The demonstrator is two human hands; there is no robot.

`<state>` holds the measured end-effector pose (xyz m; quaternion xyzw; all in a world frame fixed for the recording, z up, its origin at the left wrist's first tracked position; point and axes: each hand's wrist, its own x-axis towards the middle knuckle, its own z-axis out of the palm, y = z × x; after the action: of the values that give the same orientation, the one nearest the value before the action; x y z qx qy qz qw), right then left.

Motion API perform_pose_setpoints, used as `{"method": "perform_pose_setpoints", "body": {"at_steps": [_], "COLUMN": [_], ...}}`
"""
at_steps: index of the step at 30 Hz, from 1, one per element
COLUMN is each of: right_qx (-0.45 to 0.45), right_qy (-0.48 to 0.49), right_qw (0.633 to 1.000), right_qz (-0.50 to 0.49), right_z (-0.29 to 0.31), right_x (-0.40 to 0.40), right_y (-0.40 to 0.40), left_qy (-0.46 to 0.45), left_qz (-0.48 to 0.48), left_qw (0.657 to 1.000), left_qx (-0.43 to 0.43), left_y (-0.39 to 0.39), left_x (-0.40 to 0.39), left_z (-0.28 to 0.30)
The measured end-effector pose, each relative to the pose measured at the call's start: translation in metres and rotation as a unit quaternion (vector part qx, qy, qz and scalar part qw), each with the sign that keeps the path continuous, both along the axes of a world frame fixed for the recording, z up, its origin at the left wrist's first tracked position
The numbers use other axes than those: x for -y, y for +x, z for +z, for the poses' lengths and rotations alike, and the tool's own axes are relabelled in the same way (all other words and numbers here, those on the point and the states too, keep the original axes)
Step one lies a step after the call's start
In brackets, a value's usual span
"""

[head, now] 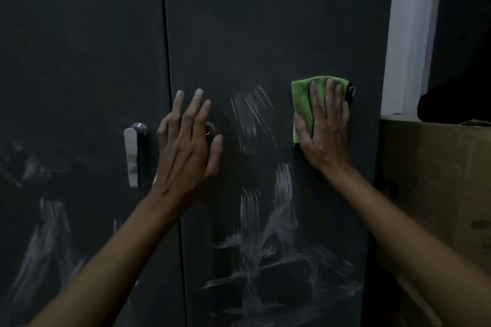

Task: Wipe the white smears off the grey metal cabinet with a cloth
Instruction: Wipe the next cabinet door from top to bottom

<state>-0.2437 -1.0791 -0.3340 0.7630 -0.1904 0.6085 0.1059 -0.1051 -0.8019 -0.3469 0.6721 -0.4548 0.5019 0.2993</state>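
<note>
The grey metal cabinet (265, 21) fills the view with two closed doors. My right hand (325, 135) lies flat with straight fingers on a folded green cloth (301, 102), pressing it against the right door near its right edge. My left hand (187, 146) rests flat with straight fingers on the right door next to the seam, partly covering a round lock (210, 129). White smears (249, 119) streak the door between my hands. More smears (268, 241) spread lower on the right door, and fainter white marks (45, 236) show on the left door.
A silver handle (132, 155) stands upright on the left door beside the seam. A brown cardboard box (435, 194) sits right of the cabinet, with a dark object (451, 106) on top. A white wall strip (409, 34) rises behind it.
</note>
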Motion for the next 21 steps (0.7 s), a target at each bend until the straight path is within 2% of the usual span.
{"method": "perform_pose_setpoints", "body": {"at_steps": [5,9,12,17,21], "right_qx": [-0.001,0.071,0.092,0.001,-0.145], "right_qy": [-0.001,0.077,0.083,-0.01,-0.168], "right_qw": [1.0,0.994,0.992,0.997,0.969], "right_qz": [0.007,0.025,0.033,0.077,0.113], "right_z": [0.001,0.007,0.014,0.019,0.022], "right_x": [-0.004,-0.036,-0.066,-0.117,-0.127], "right_y": [0.001,0.026,0.053,0.089,0.094], "left_qy": [0.017,0.04,0.029,0.02,0.012], "left_qz": [-0.002,-0.003,-0.004,0.008,-0.002], "left_qw": [1.0,0.997,0.998,0.998,0.998], "left_qx": [-0.011,-0.06,-0.064,-0.066,-0.07], "left_y": [-0.003,-0.003,-0.003,-0.002,0.006], "left_x": [-0.024,-0.028,-0.031,-0.043,-0.044], "left_z": [0.016,0.017,0.017,0.005,0.002]}}
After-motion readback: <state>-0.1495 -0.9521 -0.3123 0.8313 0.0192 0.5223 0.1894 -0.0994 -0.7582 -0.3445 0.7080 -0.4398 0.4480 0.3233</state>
